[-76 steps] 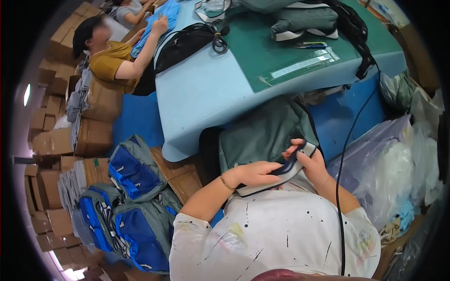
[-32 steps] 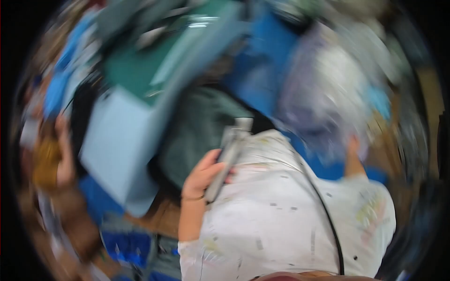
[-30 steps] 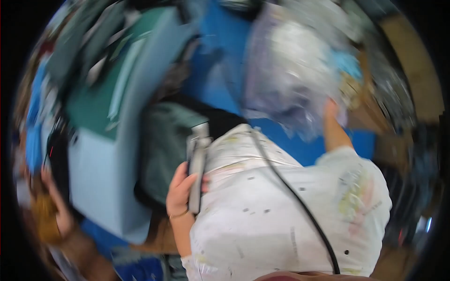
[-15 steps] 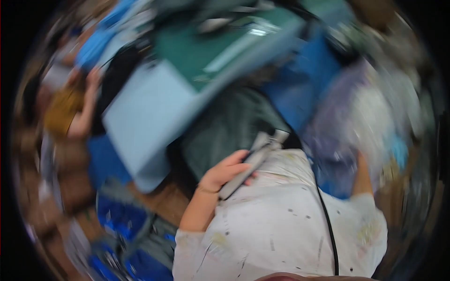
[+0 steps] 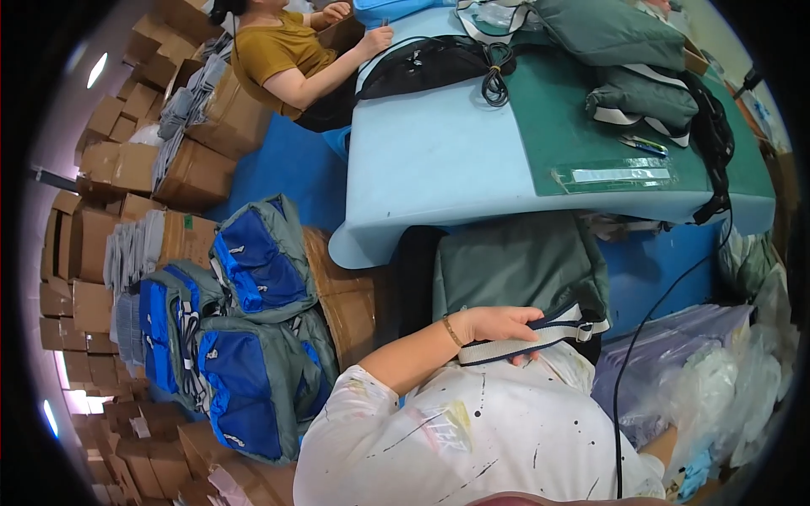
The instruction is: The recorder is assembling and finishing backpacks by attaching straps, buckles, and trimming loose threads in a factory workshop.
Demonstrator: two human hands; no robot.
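Observation:
A grey-green fabric bag (image 5: pixel 519 261) rests on my lap, its upper end under the table's edge. My left hand (image 5: pixel 499 329) is closed round a white webbing strap (image 5: pixel 553 333) with dark edges, lying across the near end of the bag. A metal ring or buckle shows on the strap, to the right of the fingers. On the right, my forearm reaches down into a heap of clear plastic bags (image 5: pixel 704 379); my right hand's fingers are hidden there. Purplish plastic sheets or bags (image 5: pixel 641 363) lie beside that heap.
Ahead stands a table (image 5: pixel 439 160) with a light-blue cover and green mat, bearing green bags (image 5: pixel 612 34), a small cutter (image 5: pixel 645 146) and a black cable (image 5: pixel 498 76). Blue-and-grey bags (image 5: pixel 245 379) are piled left, near cardboard boxes (image 5: pixel 202 173). Another person (image 5: pixel 287 59) sits at far left.
The view has swung leftward and is sharper now, showing more of the piled bags and boxes. My left hand still holds the strap; my right arm stays by the plastic.

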